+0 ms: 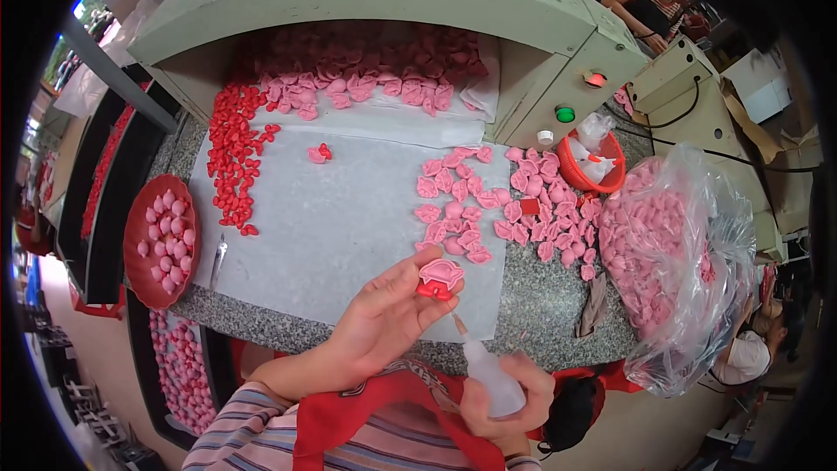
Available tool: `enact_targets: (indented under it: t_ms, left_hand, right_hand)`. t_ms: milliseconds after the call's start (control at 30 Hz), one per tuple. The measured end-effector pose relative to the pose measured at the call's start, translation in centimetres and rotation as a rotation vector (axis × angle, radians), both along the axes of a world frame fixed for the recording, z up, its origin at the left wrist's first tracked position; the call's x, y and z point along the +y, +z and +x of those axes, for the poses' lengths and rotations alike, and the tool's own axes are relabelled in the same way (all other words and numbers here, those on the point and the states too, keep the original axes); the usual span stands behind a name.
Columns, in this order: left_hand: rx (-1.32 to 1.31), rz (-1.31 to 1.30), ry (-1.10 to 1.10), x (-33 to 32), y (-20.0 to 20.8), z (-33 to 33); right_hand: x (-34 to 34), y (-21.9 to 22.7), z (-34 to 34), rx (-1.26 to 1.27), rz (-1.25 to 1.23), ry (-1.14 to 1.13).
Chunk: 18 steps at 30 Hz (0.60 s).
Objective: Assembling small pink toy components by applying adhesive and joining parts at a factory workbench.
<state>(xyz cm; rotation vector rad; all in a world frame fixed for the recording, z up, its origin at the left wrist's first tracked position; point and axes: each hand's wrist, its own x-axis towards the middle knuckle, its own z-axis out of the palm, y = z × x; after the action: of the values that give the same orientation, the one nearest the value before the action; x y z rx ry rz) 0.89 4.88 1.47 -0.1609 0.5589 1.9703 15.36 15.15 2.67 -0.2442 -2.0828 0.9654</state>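
Note:
My left hand pinches a small molded piece, a pink ridged shell with a red part along its lower edge. In my right hand is a white squeeze bottle, its thin nozzle tilted up to the left, close below the piece; whether it touches is too small to tell. Just beyond the fingers lie several loose pink pieces on the white sheet. A pink-and-red joined piece rests alone farther back. Small red parts spread along the sheet's left side.
A green-grey hooded machine arches over a heap of pink pieces. At left stand a red dish of pink balls and a metal tool. A red basket and a clear bag of pink pieces sit at right. Other people work beyond.

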Motion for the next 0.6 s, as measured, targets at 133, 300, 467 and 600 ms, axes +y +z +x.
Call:
enact_targets:
  t_ms: [133,300,467,600]
  left_hand:
    - [0.004,0.023,-0.006,-0.2,0.0,0.0]
    - [0.013,0.013,0.013,-0.3,0.0,0.3]
    - [0.006,0.014,0.009,-0.2,0.0,0.4]
    - [0.012,0.013,0.007,-0.2,0.0,0.5]
  right_hand:
    - [-0.3,1.0,-0.3,-0.112,0.083,0.084]
    - [-0.4,0.9,-1.5,-0.04,0.14,0.05]
    - [-0.5,1.1,-1.5,-0.055,0.156,0.06]
    - [-0.4,1.2,-1.5,-0.057,0.164,0.064]
